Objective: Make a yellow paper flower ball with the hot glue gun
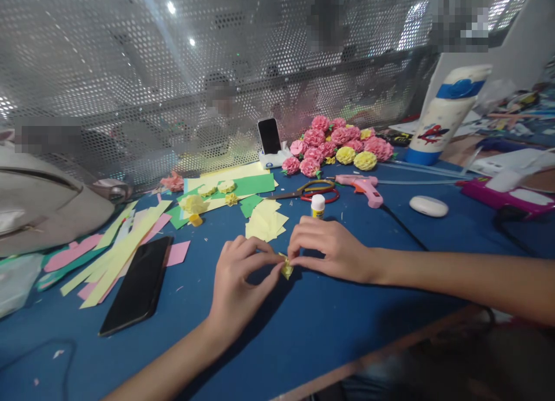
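Between my two hands is a small yellow paper flower [287, 268], held just over the blue table. My left hand [243, 279] pinches its left side between thumb and fingertips. From the right, my right hand [332, 251] pinches its other side; the fingertips partly cover the flower. Just beyond my hands lie loose yellow paper pieces [265, 221]. A glue stick [318, 206] with a white cap stands upright behind my right hand, its lower part hidden. Its surroundings include scissors [310, 190] with red and yellow handles and a pink glue gun [362, 185].
Pink paper flowers [323, 141] are heaped at the back, before a perforated metal screen [173, 89]. A black phone [139, 285] and paper strips [125, 245] lie left, near a grey bag [47, 199]. A bottle [448, 115] and white oval case [428, 206] are on the right.
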Demonstrator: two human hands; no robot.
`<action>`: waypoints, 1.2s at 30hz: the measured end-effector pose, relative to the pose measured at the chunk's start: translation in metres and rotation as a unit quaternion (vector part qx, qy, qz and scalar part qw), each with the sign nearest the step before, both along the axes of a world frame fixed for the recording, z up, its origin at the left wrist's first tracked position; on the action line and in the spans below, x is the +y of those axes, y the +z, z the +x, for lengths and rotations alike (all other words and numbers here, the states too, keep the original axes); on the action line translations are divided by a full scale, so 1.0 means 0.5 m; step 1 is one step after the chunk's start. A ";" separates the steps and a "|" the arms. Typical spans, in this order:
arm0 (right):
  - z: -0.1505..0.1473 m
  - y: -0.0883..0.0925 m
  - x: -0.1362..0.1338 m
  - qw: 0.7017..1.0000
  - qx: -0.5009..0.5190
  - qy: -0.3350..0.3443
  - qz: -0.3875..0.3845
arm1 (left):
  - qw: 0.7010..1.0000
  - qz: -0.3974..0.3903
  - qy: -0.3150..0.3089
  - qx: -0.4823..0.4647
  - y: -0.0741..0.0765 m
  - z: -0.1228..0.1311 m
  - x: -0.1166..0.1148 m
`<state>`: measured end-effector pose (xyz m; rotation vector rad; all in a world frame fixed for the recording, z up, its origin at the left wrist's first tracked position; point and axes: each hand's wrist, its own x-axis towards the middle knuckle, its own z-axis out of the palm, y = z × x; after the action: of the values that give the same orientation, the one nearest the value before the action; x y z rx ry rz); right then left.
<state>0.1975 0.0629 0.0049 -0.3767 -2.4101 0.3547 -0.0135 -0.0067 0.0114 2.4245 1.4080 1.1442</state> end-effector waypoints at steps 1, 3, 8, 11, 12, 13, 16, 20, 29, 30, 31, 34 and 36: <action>0.000 0.000 0.000 1.000 -0.005 -0.001 0.004 | 1.000 -0.004 0.001 0.004 0.000 0.000 0.000; -0.001 0.000 -0.001 1.000 -0.011 0.000 0.010 | 1.000 -0.012 0.002 0.009 0.000 0.001 0.001; -0.002 0.000 -0.003 1.000 -0.019 0.000 0.014 | 1.000 -0.021 -0.011 0.015 0.000 0.004 0.000; -0.004 -0.003 -0.004 1.000 -0.023 0.000 0.010 | 1.000 -0.005 -0.014 0.027 -0.001 0.008 -0.001; -0.005 -0.004 -0.004 1.000 -0.023 0.000 0.008 | 0.999 0.002 -0.013 0.032 -0.001 0.009 -0.001; -0.006 -0.005 -0.003 1.000 -0.020 0.001 0.006 | 0.999 0.007 -0.012 0.034 -0.001 0.009 0.000; -0.007 -0.005 0.001 1.000 0.000 0.009 -0.007 | 1.000 0.006 -0.010 0.026 -0.001 0.005 0.002; -0.007 0.003 0.008 0.998 0.032 0.031 -0.041 | 1.000 0.003 -0.021 0.005 0.005 -0.006 0.003; -0.005 0.007 0.016 0.984 0.088 0.091 -0.124 | 0.906 -0.302 -0.119 -0.272 0.008 -0.017 0.019; -0.005 0.006 0.017 0.983 0.093 0.090 -0.134 | 0.869 -0.355 -0.164 -0.303 0.005 -0.016 0.022; -0.005 0.006 0.017 0.981 0.097 0.085 -0.143 | 0.835 -0.394 -0.197 -0.329 0.002 -0.015 0.024; -0.004 0.005 0.017 0.981 0.099 0.062 -0.157 | 0.790 -0.433 -0.213 -0.377 -0.006 -0.012 0.029; -0.003 0.005 0.014 0.981 0.093 0.045 -0.162 | 0.797 -0.422 -0.184 -0.392 -0.009 -0.012 0.030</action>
<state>0.1958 0.0702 0.0076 -0.3588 -2.1907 0.7926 -0.0193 0.0083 0.0070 1.2585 0.8228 0.9310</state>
